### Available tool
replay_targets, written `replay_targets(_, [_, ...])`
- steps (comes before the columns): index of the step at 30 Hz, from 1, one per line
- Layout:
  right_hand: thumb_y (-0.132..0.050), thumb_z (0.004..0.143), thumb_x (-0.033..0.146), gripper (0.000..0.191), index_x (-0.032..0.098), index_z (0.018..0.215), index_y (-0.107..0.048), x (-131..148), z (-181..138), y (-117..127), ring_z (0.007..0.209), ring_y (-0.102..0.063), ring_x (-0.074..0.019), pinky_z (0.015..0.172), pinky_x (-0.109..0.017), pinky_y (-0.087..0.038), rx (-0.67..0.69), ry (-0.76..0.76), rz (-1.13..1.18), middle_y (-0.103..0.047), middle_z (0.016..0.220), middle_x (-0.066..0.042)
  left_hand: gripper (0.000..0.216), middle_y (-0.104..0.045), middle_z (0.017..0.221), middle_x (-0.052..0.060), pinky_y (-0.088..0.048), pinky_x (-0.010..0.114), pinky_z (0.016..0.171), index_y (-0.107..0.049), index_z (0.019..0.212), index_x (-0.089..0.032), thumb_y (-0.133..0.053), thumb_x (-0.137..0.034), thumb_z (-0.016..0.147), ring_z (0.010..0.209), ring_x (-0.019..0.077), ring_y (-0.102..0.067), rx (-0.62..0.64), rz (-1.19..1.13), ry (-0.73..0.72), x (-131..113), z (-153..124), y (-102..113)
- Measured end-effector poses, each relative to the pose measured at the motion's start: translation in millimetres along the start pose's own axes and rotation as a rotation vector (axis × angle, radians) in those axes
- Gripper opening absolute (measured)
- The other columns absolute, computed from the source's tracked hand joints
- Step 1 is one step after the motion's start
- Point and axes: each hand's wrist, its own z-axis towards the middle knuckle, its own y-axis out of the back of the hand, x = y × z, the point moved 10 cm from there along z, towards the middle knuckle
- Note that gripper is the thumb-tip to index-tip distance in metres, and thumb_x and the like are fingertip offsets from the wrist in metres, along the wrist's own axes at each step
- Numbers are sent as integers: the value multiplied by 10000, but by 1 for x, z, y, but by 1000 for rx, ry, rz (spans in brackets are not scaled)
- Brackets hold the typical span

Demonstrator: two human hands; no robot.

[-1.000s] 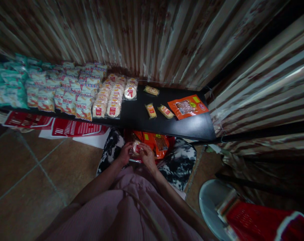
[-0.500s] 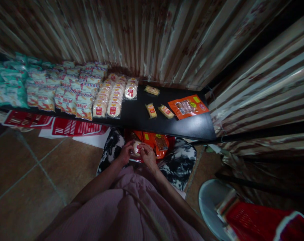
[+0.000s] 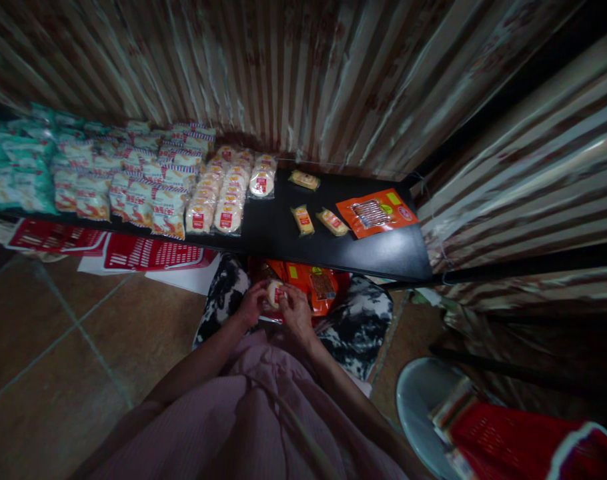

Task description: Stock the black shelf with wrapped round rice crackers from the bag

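Observation:
Between my two hands is a round, pale wrapped cracker pack [image 3: 274, 293] with a red label. Closed fingers of my left hand [image 3: 253, 301] grip its left side. My right hand [image 3: 295, 309] pinches its right side, covering part of the wrapper. Just beneath and beyond lie orange snack packets [image 3: 322, 283] in a red container at my lap, mostly hidden by my hands. On the black shelf ahead, matching round packs [image 3: 228, 217] stand in rows, with a shorter row [image 3: 261, 180] on their right.
Left along the shelf [image 3: 283, 251] stand white-and-blue bags [image 3: 133, 200] and green bags [image 3: 33, 187]. Small yellow packs [image 3: 302, 221] and an orange packet [image 3: 377, 212] lie at right. Red baskets [image 3: 148, 253] sit below the shelf. A pale tub [image 3: 418, 400] stands at lower right.
The round pack has turned slightly between my fingers, and its red label shows a little differently. My hands have hardly moved; the shelf goods are unchanged.

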Motion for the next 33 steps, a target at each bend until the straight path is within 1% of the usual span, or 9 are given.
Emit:
replay_targets(4, [-442, 844, 422, 375, 172, 1029, -651, 7, 1, -1, 1037, -542, -240, 937, -406, -393, 40, -4, 51, -629, 1093, -106, 297, -671, 891, 41, -483, 221, 638, -642, 954, -159, -585, -132, 664, 758, 135, -616, 61, -138, 26, 1, 3, -2])
replay_targets(7, [-458, 840, 472, 421, 187, 1108, -614, 13, 2, -1, 1067, -537, -240, 945, -401, -397, 82, 6, 130, -614, 1134, -97, 263, -676, 919, 53, -493, 235, 667, -639, 976, -156, -560, -173, 726, 782, 140, -627, 84, -205, 50, 3, 5, 0])
replay_targets(10, [-525, 797, 500, 482, 198, 1168, -583, 15, 2, -4, 1123, -511, -253, 976, -410, -377, 115, 16, 183, -588, 1193, -94, 264, -678, 952, 50, -495, 233, 701, -641, 968, -157, -568, -137, 715, 841, 149, -632, 100, -174, 20, 1, 6, -1])
replay_targets(13, [-597, 744, 492, 567, 187, 1220, -547, 9, 1, -10, 1121, -518, -263, 977, -418, -379, 149, -9, 205, -579, 1212, -104, 275, -677, 966, 51, -494, 246, 759, -643, 949, -149, -595, -102, 682, 883, 161, -632, 130, -123, -16, -1, 4, -7])
replay_targets(18, [-512, 796, 488, 527, 175, 1220, -548, 0, 0, -13, 1083, -555, -242, 960, -389, -404, 167, -74, 293, -604, 1180, -98, 251, -677, 946, 48, -502, 238, 755, -643, 927, -155, -604, -89, 688, 852, 142, -640, 117, -109, -1, 1, 2, -7])
replay_targets(21, [-477, 805, 525, 554, 159, 1214, -553, -3, -1, -12, 1045, -579, -243, 931, -378, -430, 195, -146, 363, -629, 1137, -94, 241, -681, 917, 53, -503, 245, 766, -635, 931, -152, -596, -85, 703, 840, 141, -647, 125, -105, 23, 4, 3, -7])
replay_targets(24, [-486, 781, 571, 597, 149, 1197, -566, -8, -4, -10, 990, -602, -252, 892, -383, -455, 214, -257, 418, -658, 1069, -89, 251, -684, 856, 58, -507, 252, 749, -622, 962, -142, -599, -99, 716, 775, 136, -654, 117, -78, 47, 7, 4, -5])
replay_targets(29, [-529, 739, 598, 588, 158, 1121, -607, -18, -10, -9, 975, -605, -248, 891, -377, -452, 169, -384, 517, -674, 1022, -77, 284, -678, 786, 50, -511, 245, 686, -617, 1001, -143, -591, -115, 719, 674, 121, -643, 72, 31, 63, 11, 5, 1])
replay_targets(33, [-545, 720, 601, 591, 147, 1091, -619, -37, -15, -18, 936, -618, -233, 840, -349, -480, 143, -488, 600, -684, 982, -77, 356, -664, 737, 24, -486, 220, 602, -607, 1055, -174, -606, -144, 701, 602, 107, -617, 36, 150, 60, 13, 6, 4])
